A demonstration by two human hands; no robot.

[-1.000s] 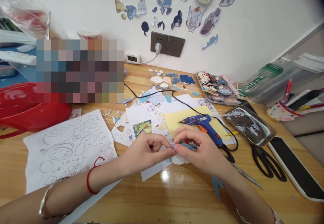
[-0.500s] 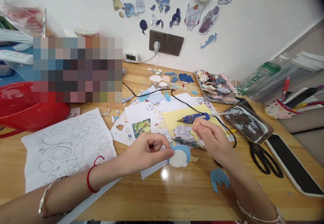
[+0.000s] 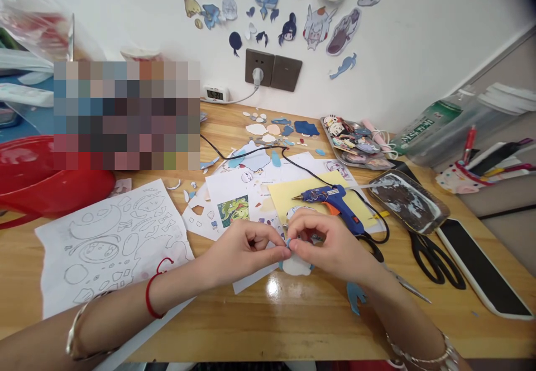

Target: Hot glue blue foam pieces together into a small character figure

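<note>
One wooden desk [image 3: 234,329] lay beneath the left hand [image 3: 250,245] and right hand [image 3: 329,243], both grips pinching nearly tip to tip at the upper-left edge of a blue-and-white cutout [image 3: 296,266] that extended rightward, below the right one.

- Head view, worn position, facing forward and down across the desk [image 3: 234,332]
- Left hand [image 3: 255,248] and right hand [image 3: 326,242] near, below frame centre
- Wall [image 3: 419,30] beyond, filling upper frame
- Red bowl [image 3: 79,189] at left margin, phone [image 3: 486,270] at right
</note>
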